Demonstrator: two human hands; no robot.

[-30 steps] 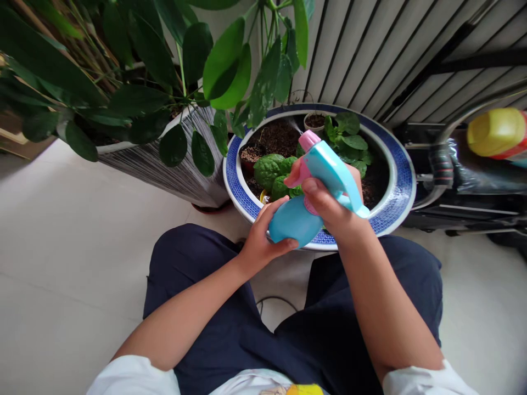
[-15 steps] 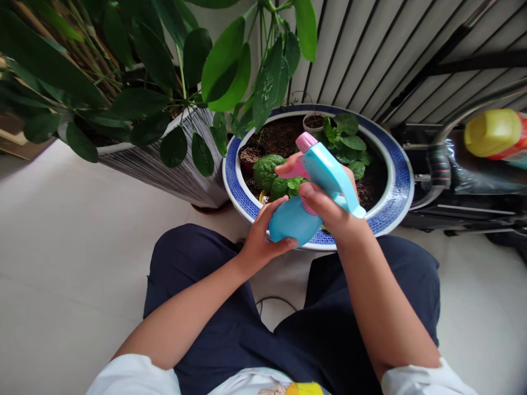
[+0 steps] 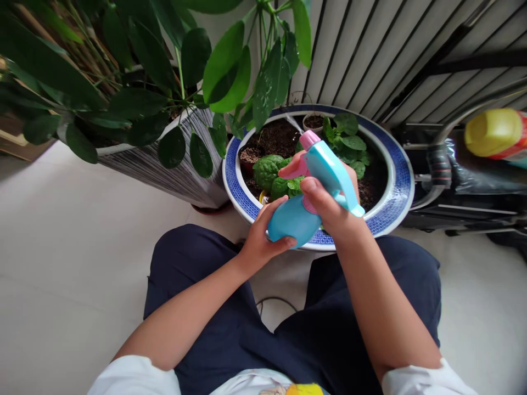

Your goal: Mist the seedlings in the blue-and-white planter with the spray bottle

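A light blue spray bottle (image 3: 307, 208) with a pink nozzle and trigger is held over a round blue-and-white planter (image 3: 395, 181). My left hand (image 3: 263, 233) cups the bottle's rounded body from below. My right hand (image 3: 329, 206) wraps its neck, with a finger on the pink trigger. The nozzle points away from me at the small leafy plants (image 3: 346, 137) and dark soil in the planter. A thin spray shows just past the nozzle. I sit with both knees right behind the planter.
A tall grey ribbed pot (image 3: 164, 164) with a large-leaved plant stands to the left, touching the planter. A slatted wall runs behind. A yellow and red container (image 3: 496, 134) rests on dark metal framework at the right. The floor is pale tile.
My right finger released the trigger, then squeezed it again; a fine spray shows again beyond the nozzle. Both hands and the bottle stay in place over the planter.
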